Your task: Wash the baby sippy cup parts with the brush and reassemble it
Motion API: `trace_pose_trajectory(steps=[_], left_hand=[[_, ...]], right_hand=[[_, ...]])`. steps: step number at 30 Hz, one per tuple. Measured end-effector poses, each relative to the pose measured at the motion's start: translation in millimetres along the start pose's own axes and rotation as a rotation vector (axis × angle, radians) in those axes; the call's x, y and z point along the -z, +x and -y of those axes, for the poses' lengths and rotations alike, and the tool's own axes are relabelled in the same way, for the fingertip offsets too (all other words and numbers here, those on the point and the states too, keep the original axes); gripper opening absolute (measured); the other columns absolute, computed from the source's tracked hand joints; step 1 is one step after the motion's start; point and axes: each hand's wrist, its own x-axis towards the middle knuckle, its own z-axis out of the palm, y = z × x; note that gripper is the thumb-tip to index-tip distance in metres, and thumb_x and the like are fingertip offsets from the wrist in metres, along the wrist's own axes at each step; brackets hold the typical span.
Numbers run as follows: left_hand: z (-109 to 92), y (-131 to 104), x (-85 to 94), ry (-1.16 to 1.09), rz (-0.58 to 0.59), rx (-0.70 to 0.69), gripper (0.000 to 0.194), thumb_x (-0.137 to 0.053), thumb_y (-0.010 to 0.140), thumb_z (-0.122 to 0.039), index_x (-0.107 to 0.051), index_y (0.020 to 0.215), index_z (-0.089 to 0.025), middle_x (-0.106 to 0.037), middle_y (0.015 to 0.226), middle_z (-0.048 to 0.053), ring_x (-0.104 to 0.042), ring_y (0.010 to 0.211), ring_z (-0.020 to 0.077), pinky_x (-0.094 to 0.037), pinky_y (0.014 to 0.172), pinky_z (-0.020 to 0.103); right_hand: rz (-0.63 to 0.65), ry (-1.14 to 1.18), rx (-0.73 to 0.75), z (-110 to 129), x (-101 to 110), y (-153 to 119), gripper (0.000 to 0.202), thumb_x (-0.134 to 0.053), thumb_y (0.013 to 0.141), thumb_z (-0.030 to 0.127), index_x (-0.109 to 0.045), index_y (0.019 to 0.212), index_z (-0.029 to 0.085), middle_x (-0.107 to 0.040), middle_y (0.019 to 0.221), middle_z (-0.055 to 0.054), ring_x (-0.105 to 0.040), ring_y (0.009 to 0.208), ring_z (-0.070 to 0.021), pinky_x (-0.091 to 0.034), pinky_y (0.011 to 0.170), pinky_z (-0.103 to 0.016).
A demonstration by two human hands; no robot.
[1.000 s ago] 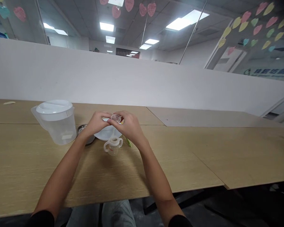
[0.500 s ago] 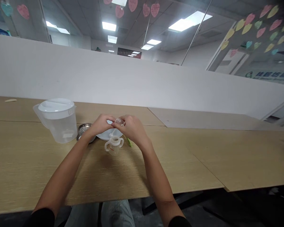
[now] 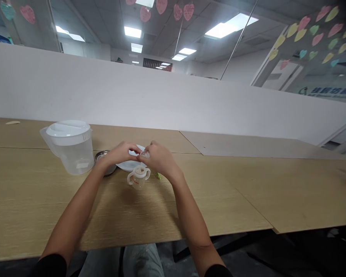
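Observation:
A small clear cap-like piece (image 3: 145, 154) is held above the table between my left hand (image 3: 122, 152) and my right hand (image 3: 159, 156), the fingers of both closed on it. Just below it stands a small clear bottle (image 3: 138, 183) with two white handles and an open top. Behind the bottle lies a white plate (image 3: 127, 166), partly covered by my hands. A round metal dish (image 3: 110, 170) sits beside the plate, partly behind my left wrist. Something thin and green (image 3: 158, 176) pokes out near my right wrist.
A clear pitcher (image 3: 77, 156) with a white lid stands on the wooden table (image 3: 219, 192) at the left. Far left at the back lies a small flat pale piece (image 3: 13, 122). A low white wall (image 3: 161, 100) runs behind the table.
Both hands have lowered slightly with the clear piece, which is now tilted and closer above the bottle. More of the plate's back rim shows.

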Motion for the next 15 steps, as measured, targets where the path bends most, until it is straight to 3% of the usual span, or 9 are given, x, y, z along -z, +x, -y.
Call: trace_pose_trajectory(steps=[3, 6, 8, 11, 15], left_hand=[[22, -7, 13.3, 0.228, 0.154, 0.238, 0.038, -0.07, 0.062, -0.03, -0.071, 0.099, -0.021, -0.071, 0.098, 0.003, -0.062, 0.087, 0.0186, -0.044, 0.073, 0.023], [48, -17, 28.9, 0.497, 0.191, 0.579, 0.032, -0.072, 0.055, -0.024, -0.072, 0.087, -0.018, -0.071, 0.087, 0.006, -0.064, 0.078, 0.0203, -0.043, 0.065, 0.023], [62, -22, 37.1, 0.57, 0.212, 0.738, 0.025, -0.073, 0.054, -0.022, -0.071, 0.079, -0.016, -0.071, 0.084, 0.009, -0.064, 0.076, 0.022, -0.044, 0.064, 0.025], [76, -27, 40.4, 0.548, 0.243, 0.836, 0.018, -0.073, 0.052, -0.021, -0.068, 0.068, -0.014, -0.07, 0.075, 0.013, -0.065, 0.071, 0.0237, -0.046, 0.062, 0.027], [85, -29, 27.2, 0.539, 0.168, 0.82, 0.017, -0.076, 0.041, -0.016, -0.063, 0.052, -0.015, -0.064, 0.056, 0.011, -0.064, 0.065, 0.0271, -0.048, 0.062, 0.031]], right_hand=[[0.134, -0.079, 0.048, -4, -11, 7, 0.027, -0.056, 0.081, 0.034, -0.069, 0.09, 0.012, -0.065, 0.101, -0.015, -0.062, 0.085, -0.0215, -0.039, 0.066, -0.027], [0.266, -0.128, 0.115, -8, -23, 15, 0.029, -0.058, 0.08, 0.031, -0.067, 0.099, 0.012, -0.067, 0.105, -0.015, -0.062, 0.094, -0.0238, -0.042, 0.071, -0.028], [0.311, -0.128, 0.141, -10, -30, 19, 0.035, -0.06, 0.079, 0.031, -0.064, 0.109, 0.013, -0.066, 0.11, -0.014, -0.061, 0.1, -0.0244, -0.044, 0.074, -0.028], [0.317, -0.093, 0.151, -11, -34, 20, 0.045, -0.064, 0.077, 0.034, -0.06, 0.118, 0.016, -0.064, 0.117, -0.013, -0.059, 0.105, -0.0249, -0.044, 0.076, -0.028], [0.245, -0.021, 0.174, -8, -28, 16, 0.046, -0.062, 0.081, 0.042, -0.059, 0.118, 0.015, -0.066, 0.111, -0.012, -0.06, 0.103, -0.0241, -0.042, 0.077, -0.028]])
